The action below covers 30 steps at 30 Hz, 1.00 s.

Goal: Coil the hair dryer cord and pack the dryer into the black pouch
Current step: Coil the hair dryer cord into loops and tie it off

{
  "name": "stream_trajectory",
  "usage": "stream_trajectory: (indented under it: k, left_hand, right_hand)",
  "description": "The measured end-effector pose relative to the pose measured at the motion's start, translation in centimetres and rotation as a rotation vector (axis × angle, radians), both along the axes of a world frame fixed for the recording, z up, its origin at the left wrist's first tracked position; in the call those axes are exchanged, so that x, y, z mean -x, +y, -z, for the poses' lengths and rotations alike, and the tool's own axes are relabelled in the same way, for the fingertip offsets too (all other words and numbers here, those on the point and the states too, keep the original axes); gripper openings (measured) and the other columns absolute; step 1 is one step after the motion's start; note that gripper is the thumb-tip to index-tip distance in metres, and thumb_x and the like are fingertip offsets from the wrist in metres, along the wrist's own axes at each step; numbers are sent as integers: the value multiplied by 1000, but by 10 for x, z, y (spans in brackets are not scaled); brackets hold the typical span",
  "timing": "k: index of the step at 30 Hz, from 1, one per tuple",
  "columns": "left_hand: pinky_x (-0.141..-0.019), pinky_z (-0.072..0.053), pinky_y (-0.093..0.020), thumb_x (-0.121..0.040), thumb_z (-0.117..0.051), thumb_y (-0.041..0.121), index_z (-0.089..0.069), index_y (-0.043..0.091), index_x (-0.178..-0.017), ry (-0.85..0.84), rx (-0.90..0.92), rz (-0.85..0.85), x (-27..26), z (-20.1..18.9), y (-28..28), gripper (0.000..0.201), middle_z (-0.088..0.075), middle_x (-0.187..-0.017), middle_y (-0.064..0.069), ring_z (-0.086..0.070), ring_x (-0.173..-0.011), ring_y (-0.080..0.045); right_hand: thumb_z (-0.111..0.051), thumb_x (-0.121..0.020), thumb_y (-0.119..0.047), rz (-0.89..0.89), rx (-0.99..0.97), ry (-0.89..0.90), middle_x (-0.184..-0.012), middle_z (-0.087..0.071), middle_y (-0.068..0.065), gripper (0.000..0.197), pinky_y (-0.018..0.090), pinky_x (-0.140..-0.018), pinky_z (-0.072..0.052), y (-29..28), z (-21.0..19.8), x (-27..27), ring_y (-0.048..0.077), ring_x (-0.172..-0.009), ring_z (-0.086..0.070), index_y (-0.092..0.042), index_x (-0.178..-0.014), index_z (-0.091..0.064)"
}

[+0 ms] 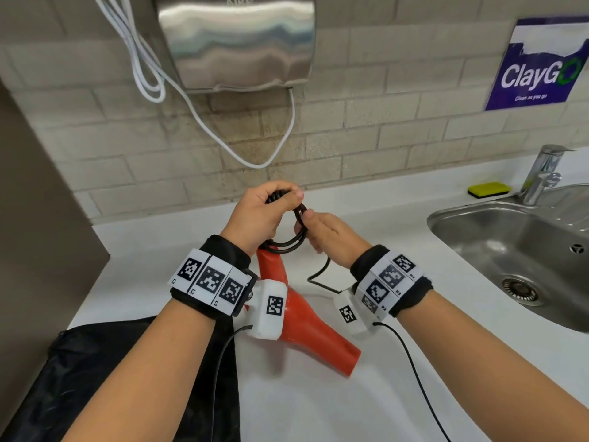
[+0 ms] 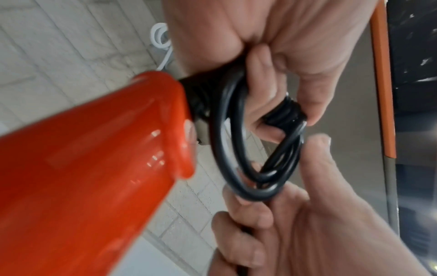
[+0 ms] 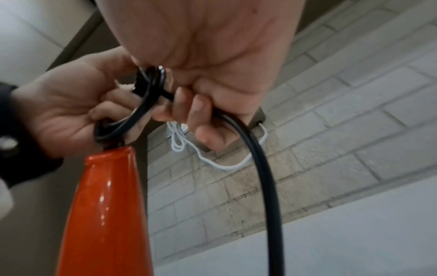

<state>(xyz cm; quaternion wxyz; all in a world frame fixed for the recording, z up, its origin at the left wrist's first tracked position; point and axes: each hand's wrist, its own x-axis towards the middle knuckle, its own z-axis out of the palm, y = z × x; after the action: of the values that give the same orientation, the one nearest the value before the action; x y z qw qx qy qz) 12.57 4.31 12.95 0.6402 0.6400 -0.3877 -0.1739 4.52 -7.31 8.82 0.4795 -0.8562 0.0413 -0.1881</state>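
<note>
Above the white countertop (image 1: 366, 393), the left hand (image 1: 255, 215) clamps its curled fingers around a bundle of black loops, the coiled part of the hair dryer cord (image 1: 288, 245). In the left wrist view the thumb and fingers (image 2: 262, 89) pinch the top of the loops together. The right hand (image 1: 331, 234) meets the coil from the right side, fingers closed around the cord; in the right wrist view the cord runs out from under those curled fingers (image 3: 201, 110) and drops straight down. An uncoiled length trails across the countertop near the right wrist. The red hair dryer (image 1: 306, 327) sits below and between both wrists, its handle pointing up toward the coil and its nozzle toward the near edge; whether it rests on the countertop cannot be told. The black pouch (image 1: 95, 378) lies flat at the lower left, partly under the left forearm, just beside the dryer.
</note>
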Motion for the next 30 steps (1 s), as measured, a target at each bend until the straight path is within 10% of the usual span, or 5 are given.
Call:
stream_trajectory:
  k: [9, 13, 19, 25, 30]
  left_hand:
    - [-33, -24, -9, -88, -54, 7, -64, 17, -86, -55, -77, -2, -6, -1, 2, 14, -47, -45, 13, -33, -30, 0]
    - [-58, -37, -3, -85, -61, 11, -64, 20, -102, -269, -196, 50, 0, -4, 2, 20, -60, -56, 22, -52, -48, 12]
    - [-35, -27, -2, -87, -58, 11, -64, 9, -101, -207, -234, 23, 5, -8, 0, 15, -49, -32, 20, -43, -30, 6]
    - [-33, -25, -10, -85, -62, 15, -67, 21, -87, -70, -151, -68, -2, -2, 2, 8, -58, -51, 12, -30, -31, -2]
    - [-35, -27, -2, -88, -57, 9, -64, 11, -97, -60, -90, -93, 1, -2, 0, 11, -61, -75, -2, -42, -30, 4]
  right_hand:
    - [-46, -90, -2, 180, -2, -189, -60, -43, -3, 29, 12, -54, -32, -18, -18, -2, -1, -50, -41, -21, -68, -52]
    - [-46, -89, -2, 249, 31, -285, -62, -47, -4, 21, 12, -57, -34, -18, -28, 2, -3, -54, -43, -14, -73, -53]
    - [-50, -88, -10, 207, -36, -316, -68, -52, -6, 14, 22, -66, -38, -25, -20, 4, 3, -64, -47, -16, -78, -58]
    - [-57, -87, -10, 269, -84, 104, -99, -58, -1, 17, 9, -67, -42, -52, 31, 18, 8, -78, -55, -12, -104, -60]
    - [-63, -83, -10, 305, -77, 415, -99, -57, 2, 20, 18, -67, -40, -59, 71, 29, 16, -89, -55, -15, -101, -58]
